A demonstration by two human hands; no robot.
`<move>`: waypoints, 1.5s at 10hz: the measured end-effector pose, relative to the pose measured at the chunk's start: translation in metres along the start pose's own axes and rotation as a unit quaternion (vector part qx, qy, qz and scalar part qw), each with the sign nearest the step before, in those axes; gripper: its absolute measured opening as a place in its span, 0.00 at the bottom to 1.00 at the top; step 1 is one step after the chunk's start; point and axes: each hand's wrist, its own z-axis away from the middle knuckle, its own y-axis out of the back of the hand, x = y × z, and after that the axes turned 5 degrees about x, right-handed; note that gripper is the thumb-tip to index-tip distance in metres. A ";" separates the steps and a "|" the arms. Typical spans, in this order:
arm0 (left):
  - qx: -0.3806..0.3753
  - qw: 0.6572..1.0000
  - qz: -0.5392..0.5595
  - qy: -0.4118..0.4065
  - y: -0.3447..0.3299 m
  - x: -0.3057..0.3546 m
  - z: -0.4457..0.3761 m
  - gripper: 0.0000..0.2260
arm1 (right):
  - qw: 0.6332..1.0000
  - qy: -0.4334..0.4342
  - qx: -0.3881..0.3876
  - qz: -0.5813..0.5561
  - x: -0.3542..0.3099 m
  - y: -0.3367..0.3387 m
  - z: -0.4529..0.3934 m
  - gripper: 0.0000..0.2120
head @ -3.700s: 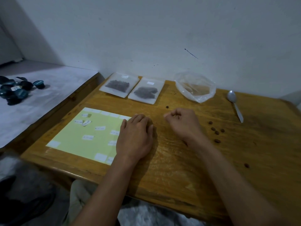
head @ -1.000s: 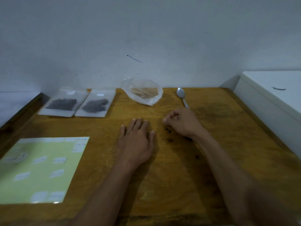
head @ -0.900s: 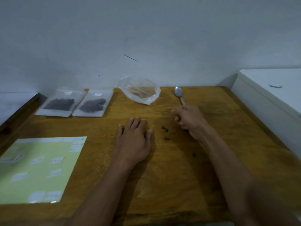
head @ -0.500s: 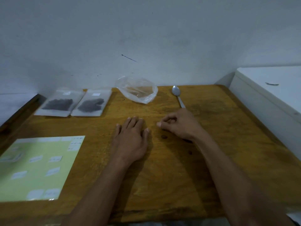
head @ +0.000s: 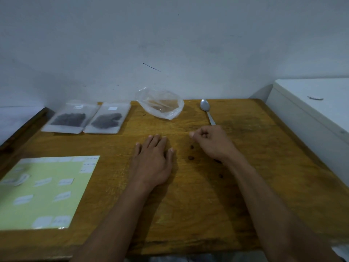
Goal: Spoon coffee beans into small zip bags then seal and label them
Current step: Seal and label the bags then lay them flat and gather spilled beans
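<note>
Gathering stray beans [head: 191, 158] seems our step: our left hand [head: 152, 163] lies flat with fingers spread beside them, our right hand [head: 211, 142] curls loosely, whether pinching one we cannot tell. Next calls for a fine pinch. Beyond the beans on the wooden table [head: 188, 205]: sealed bags [head: 87, 118], clear bag [head: 160, 105], spoon [head: 206, 110], white wall

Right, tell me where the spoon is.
In the head view the spoon lies on the wooden table near its far edge, right of the clear plastic bag, handle pointing toward the right hand.
</note>
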 end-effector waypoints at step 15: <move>-0.018 1.000 -0.009 0.004 0.007 0.004 0.002 0.25 | 0.998 -0.015 -0.063 0.002 0.000 0.016 0.029 0.05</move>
